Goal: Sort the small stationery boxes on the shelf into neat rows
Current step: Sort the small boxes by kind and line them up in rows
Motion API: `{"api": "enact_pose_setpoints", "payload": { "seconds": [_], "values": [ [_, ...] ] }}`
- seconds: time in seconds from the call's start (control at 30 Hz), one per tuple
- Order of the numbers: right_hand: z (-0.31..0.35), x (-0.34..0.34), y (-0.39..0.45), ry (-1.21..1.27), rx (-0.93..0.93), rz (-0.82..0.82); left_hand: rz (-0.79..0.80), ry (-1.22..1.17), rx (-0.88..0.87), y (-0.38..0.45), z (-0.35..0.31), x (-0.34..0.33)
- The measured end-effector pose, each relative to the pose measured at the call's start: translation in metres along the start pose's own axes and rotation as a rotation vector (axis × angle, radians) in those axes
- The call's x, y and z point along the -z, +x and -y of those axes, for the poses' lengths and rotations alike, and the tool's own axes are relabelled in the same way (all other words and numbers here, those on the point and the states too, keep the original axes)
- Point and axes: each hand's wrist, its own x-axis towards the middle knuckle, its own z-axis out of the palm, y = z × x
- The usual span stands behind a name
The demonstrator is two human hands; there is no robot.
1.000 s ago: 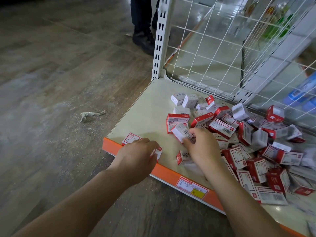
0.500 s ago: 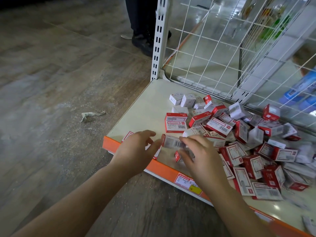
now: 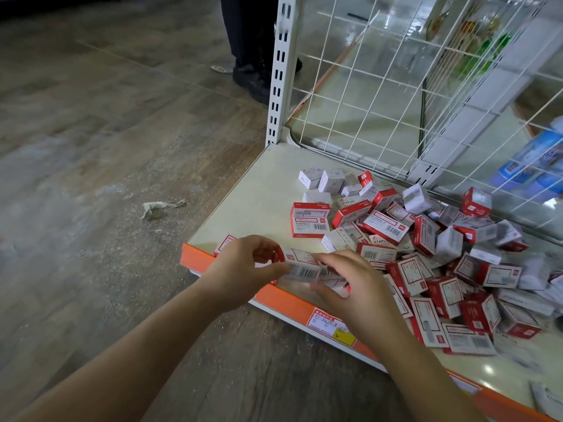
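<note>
The left hand (image 3: pixel 243 266) pinches the left end of a small box (image 3: pixel 300 266) between thumb and fingers at the front left corner of the shelf (image 3: pixel 253 196); another box (image 3: pixel 224 243) lies flat just beyond its knuckles, mostly hidden. The right hand (image 3: pixel 350 284) curls its fingers round the same box's right end and seems to cover a further box beneath, though that grip cannot be confirmed. Judgement: a first row is being started along the orange front edge (image 3: pixel 292 303). To do it well, the box should be set flat, its long side square to the edge and butted against its neighbour, barcode faces all turned alike, before either hand lets go. To the right, the pile (image 3: pixel 426 254) of red-and-white boxes lies jumbled, tilted and overlapping, reaching the wire back (image 3: pixel 380 86). No bin or tray is in view; the shelf alone holds the stock, nearly all of it unsorted.
</note>
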Motion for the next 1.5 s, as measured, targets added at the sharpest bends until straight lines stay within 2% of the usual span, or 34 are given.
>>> {"api": "enact_pose_setpoints", "payload": {
  "seconds": [0.27,0.47,0.73,0.83,0.9,1.03,1.3,1.5],
  "values": [
    [-0.007,0.011,0.009,0.051,-0.091,0.101,0.045,0.106,-0.087,-0.006,0.004,0.001],
    [-0.002,0.007,0.011,0.135,-0.187,0.176,-0.106,0.087,-0.137,-0.006,0.008,-0.002],
    [0.006,0.002,0.017,0.575,-0.374,0.044,-0.239,0.13,-0.211,-0.013,0.005,-0.011],
    [0.007,0.001,0.018,0.781,-0.496,-0.007,-0.234,0.146,-0.184,-0.015,0.007,-0.014],
    [0.006,0.002,0.018,0.834,-0.511,-0.066,-0.195,0.154,-0.153,-0.017,0.007,-0.016],
    [0.005,0.008,0.016,0.724,-0.439,-0.098,-0.137,0.172,-0.094,-0.017,0.008,-0.015],
    [0.009,0.005,0.017,0.448,-0.311,-0.008,-0.145,0.267,-0.095,-0.014,0.006,-0.011],
    [0.012,0.002,0.018,0.373,-0.227,0.002,-0.127,0.217,-0.068,-0.011,0.004,-0.011]
  ]
}}
